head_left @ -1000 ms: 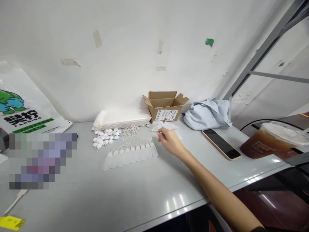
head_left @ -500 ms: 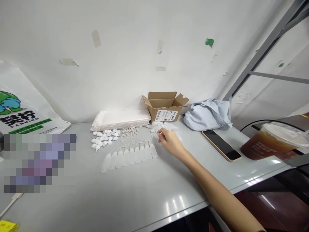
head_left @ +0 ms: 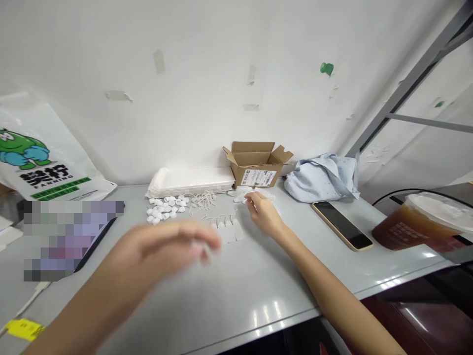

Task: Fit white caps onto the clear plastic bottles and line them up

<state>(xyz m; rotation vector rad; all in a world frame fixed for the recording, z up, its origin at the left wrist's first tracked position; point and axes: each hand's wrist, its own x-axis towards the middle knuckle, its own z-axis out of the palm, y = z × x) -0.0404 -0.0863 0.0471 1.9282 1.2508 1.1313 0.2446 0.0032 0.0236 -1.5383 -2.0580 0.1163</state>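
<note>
My right hand reaches over a small pile of translucent plastic pieces in front of the cardboard box. Its fingers are curled together at the pile; what lies between the fingertips is too small to make out. Blurred by motion, my left hand hangs over the table in the foreground, and its grip is unclear. Behind it, partly covered, runs a row of flat translucent pieces with thin cords at their tops. Farther back lie a cluster of small white caps and a tangle of white strings.
A stack of white sheets and an open cardboard box stand against the wall. To the right are a light blue cloth, a phone and a drink cup. A printed plastic bag and a pixelated device occupy the left.
My left hand has come into view from the lower left and now covers part of the row. My right hand stays at the pile, its fingers slightly shifted. The view has turned slightly left.
</note>
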